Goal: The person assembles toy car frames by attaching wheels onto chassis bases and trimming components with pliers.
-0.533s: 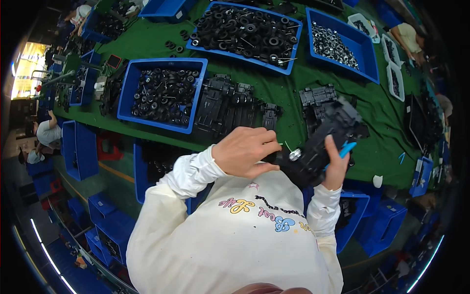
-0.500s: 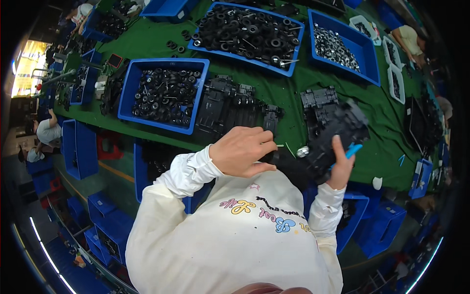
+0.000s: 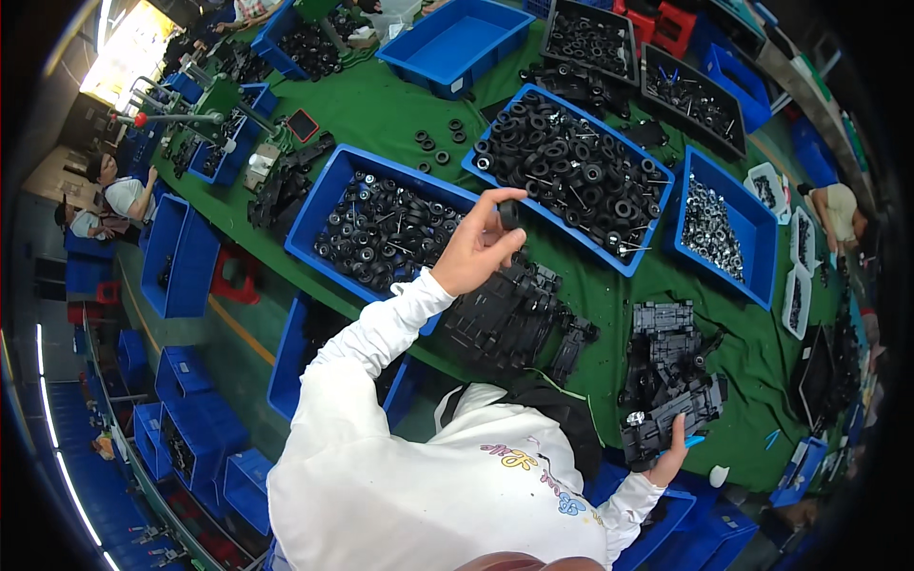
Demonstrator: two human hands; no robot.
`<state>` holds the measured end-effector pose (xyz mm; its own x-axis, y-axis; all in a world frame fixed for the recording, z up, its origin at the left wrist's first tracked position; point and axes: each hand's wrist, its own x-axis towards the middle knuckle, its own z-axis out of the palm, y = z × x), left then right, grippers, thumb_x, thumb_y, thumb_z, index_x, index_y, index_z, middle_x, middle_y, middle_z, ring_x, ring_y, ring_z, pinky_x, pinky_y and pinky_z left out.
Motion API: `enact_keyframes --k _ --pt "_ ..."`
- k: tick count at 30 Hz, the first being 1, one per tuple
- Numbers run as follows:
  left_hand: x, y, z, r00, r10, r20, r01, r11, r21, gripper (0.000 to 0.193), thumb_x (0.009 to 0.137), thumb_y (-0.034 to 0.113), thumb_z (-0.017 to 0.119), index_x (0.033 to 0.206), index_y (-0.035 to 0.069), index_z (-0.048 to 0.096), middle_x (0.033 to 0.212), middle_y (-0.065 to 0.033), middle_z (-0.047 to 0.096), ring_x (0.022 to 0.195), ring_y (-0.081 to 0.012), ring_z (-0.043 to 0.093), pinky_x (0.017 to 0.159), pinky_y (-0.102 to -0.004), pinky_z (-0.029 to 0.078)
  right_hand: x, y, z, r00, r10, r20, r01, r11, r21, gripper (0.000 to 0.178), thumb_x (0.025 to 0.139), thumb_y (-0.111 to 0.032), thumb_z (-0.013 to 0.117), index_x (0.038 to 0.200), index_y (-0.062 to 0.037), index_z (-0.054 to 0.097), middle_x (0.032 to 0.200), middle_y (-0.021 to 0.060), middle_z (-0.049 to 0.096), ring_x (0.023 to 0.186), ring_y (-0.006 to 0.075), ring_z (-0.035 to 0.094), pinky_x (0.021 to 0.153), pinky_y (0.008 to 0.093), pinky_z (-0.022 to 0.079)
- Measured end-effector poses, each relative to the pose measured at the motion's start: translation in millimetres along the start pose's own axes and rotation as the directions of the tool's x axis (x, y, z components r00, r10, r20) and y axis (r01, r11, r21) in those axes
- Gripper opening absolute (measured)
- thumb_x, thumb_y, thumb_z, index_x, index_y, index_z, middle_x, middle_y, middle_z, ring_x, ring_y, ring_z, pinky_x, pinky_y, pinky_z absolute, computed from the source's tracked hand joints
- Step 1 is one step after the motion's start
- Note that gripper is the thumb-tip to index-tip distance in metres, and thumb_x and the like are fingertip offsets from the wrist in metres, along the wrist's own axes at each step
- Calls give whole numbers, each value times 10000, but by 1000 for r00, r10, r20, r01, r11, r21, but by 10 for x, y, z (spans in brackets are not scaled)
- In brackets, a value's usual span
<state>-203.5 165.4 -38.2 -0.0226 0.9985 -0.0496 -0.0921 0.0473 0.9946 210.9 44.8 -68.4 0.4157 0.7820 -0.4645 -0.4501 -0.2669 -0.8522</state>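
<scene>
Left hand (image 3: 479, 246) pinched a black wheel (image 3: 509, 214); blue tub (image 3: 583, 245) of tyres (image 3: 571, 157) lay just beyond. Right hand (image 3: 667, 462) gripped a black frame (image 3: 665, 417).

From here I see the chassis (image 3: 672, 421) looking like matt black plastic, the wheel (image 3: 510, 214) dull rubber, the silver parts (image 3: 706, 228) glossy metal, the blue bin (image 3: 449, 43) smooth plastic, the green cloth (image 3: 752, 376) wrinkled.

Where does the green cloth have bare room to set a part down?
Wrinkled green cloth shows bare right of the stacked black frames, bounded by the bin of silver parts and the black tray. A narrower strip divides that stack from the middle frames. Around the left hand, tire bins and frames crowd in.
</scene>
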Motion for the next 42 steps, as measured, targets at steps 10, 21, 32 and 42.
enact_keyframes --k 10,21,32,42 --pt "347 -144 -239 907 357 -223 -247 881 404 408 821 167 776 1178 92 594 738 9 550 574 -56 484 536 -216 417 -107 -11 272 992 -109 -56 105 992 -64 373 940 -183 652 1238 17 549 1129 91 625 933 169 626 822 315 515" --pt "362 -178 -362 820 531 -214 -271 689 672 340 711 186 862 938 38 656 620 -8 530 505 -90 454 471 -236 381 -161 -8 428 993 -94 -72 88 993 -82 372 938 -171 651 1239 20 546 1124 95 626 913 170 626 810 318 514" --pt "904 -692 -489 912 340 -231 -120 758 641 357 874 266 738 859 21 479 600 -69 459 500 -141 424 489 -293 380 -88 31 400 993 -69 -95 63 996 -61 367 921 -139 670 1239 4 556 1097 92 649 895 176 650 794 326 530" --pt "2043 -1226 -36 867 498 22 -254 404 879 420 822 285 738 1198 164 596 1009 -111 549 975 -333 528 840 -422 457 -180 22 631 995 -81 -67 75 994 -85 362 893 -93 680 1222 6 565 1109 84 641 929 188 641 842 325 509"
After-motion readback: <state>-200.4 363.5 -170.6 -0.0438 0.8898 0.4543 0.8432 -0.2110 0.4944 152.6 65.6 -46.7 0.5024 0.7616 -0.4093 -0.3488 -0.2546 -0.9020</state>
